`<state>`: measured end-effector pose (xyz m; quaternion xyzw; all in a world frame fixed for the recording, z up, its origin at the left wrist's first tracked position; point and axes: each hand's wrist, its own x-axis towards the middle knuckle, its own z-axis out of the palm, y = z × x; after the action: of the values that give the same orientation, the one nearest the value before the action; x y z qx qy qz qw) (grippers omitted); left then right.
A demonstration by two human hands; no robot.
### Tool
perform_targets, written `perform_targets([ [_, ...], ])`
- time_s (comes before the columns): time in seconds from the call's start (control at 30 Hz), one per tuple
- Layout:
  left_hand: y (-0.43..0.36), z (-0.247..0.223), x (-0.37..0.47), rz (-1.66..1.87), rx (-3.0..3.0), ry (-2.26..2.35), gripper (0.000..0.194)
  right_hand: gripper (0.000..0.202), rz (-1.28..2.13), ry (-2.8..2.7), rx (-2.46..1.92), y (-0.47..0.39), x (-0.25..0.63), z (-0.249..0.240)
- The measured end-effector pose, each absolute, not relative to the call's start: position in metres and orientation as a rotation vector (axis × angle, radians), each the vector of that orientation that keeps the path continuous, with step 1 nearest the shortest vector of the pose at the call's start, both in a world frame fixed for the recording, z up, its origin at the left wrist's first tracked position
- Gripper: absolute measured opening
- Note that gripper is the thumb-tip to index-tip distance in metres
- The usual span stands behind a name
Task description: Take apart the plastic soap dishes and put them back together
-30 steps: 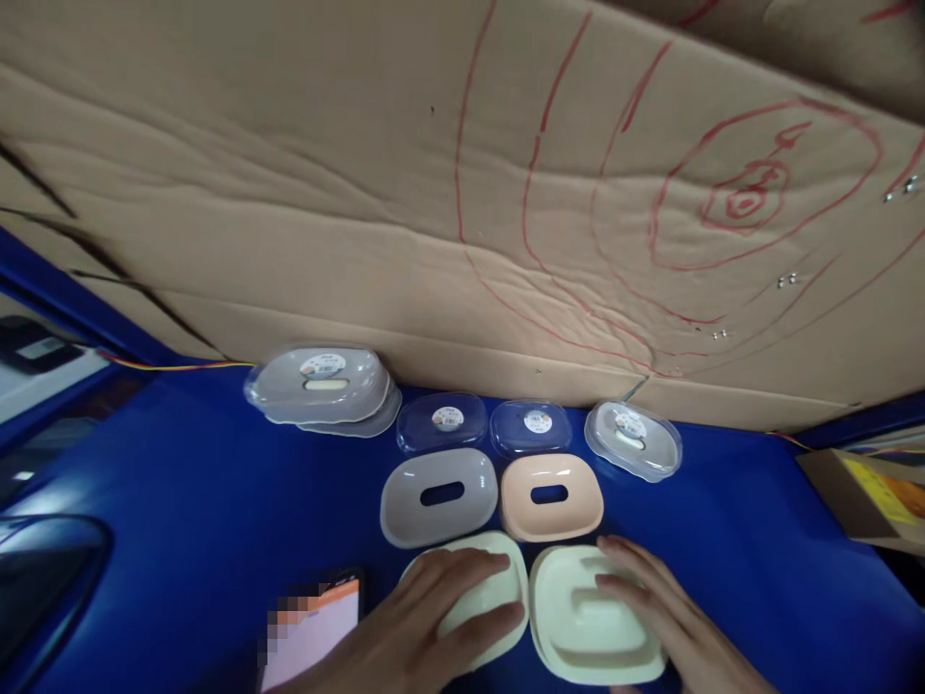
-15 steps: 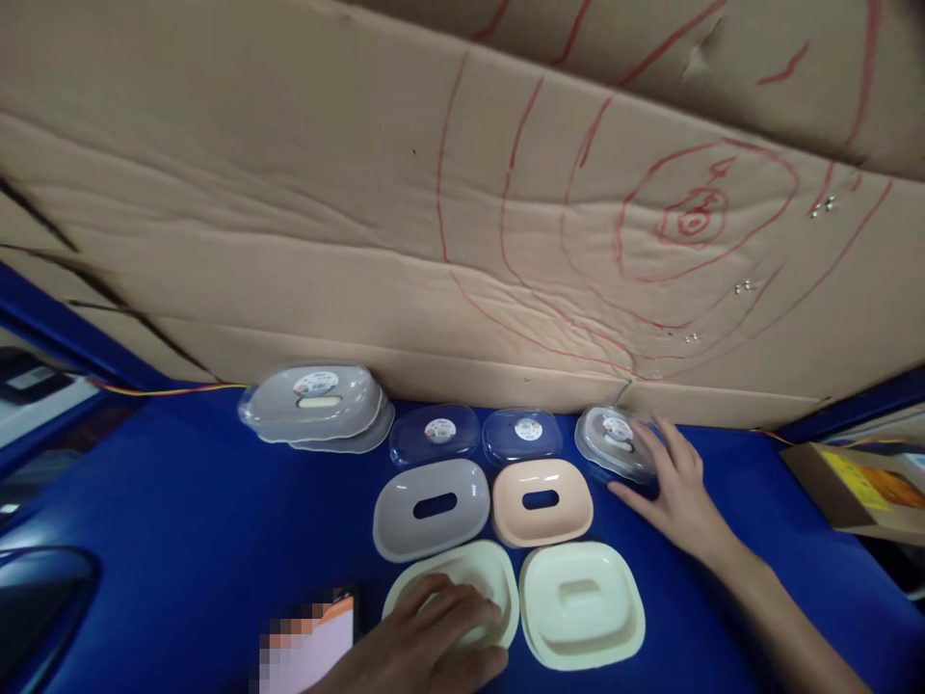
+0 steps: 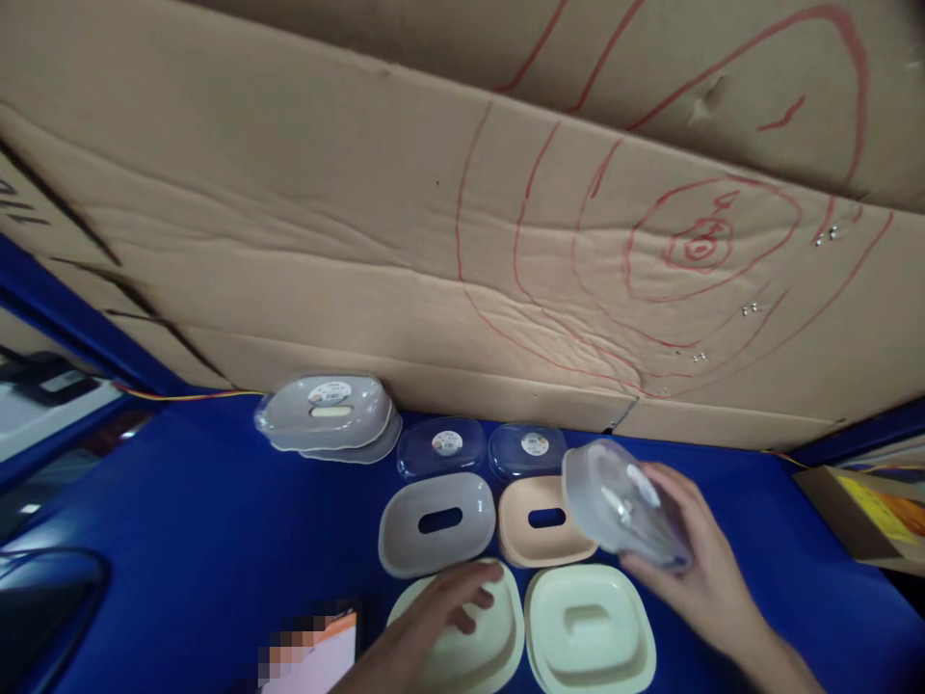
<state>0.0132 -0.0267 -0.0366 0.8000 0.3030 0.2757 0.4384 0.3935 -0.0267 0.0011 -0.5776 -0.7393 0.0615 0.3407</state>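
My right hand [image 3: 698, 549] grips a grey dish with a clear, labelled lid [image 3: 621, 496], raised and tilted over the right side of the peach dish [image 3: 527, 545]. Over the left pale green dish [image 3: 502, 646] is my left hand [image 3: 452, 617], fingers apart and holding nothing. The right pale green dish [image 3: 589, 627] lies beside it. Behind the left green dish sits a grey dish [image 3: 405, 530] with an oval slot. Two clear lids with labels, a left one [image 3: 426, 453] and a right one [image 3: 510, 448], lie farther back.
Stacked lidded grey dishes [image 3: 289, 414] stand at the back left by a cardboard wall [image 3: 325, 212] with red curves. A phone [image 3: 336, 636] lies at the front on the blue table [image 3: 202, 511]. An open carton [image 3: 831, 511] is at the far right.
My right hand has taken hold of the lidded dish at the back right, lifted it and brought it nearer. My left hand has shifted slightly, with its fingers more spread. The view has tilted a little.
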Motion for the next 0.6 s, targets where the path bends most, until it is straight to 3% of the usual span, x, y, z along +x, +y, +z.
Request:
perform_targets([
  [0.13, -0.018, -0.052, 0.035, 0.586, 1.590, 0.854, 0.081, 0.094, 0.536, -2.208, -1.208, -0.052, 0.331, -0.002],
  [0.3, -0.012, -0.061, 0.031, 0.528, 1.410, 0.892, 0.079, 0.102, 0.695, -2.252, -1.063, -0.053, 0.296, -0.017],
  [0.5, -0.010, -0.057, 0.021, 0.546, 1.399, 0.907, 0.076, 0.085, 0.706, -2.221, -1.002, -0.047, 0.296, -0.008],
  [0.6, -0.007, -0.046, 0.025, 0.552, 1.388, 0.908, 0.062, 0.058, 0.523, -2.149, -1.095, -0.037, 0.311, -0.001],
])
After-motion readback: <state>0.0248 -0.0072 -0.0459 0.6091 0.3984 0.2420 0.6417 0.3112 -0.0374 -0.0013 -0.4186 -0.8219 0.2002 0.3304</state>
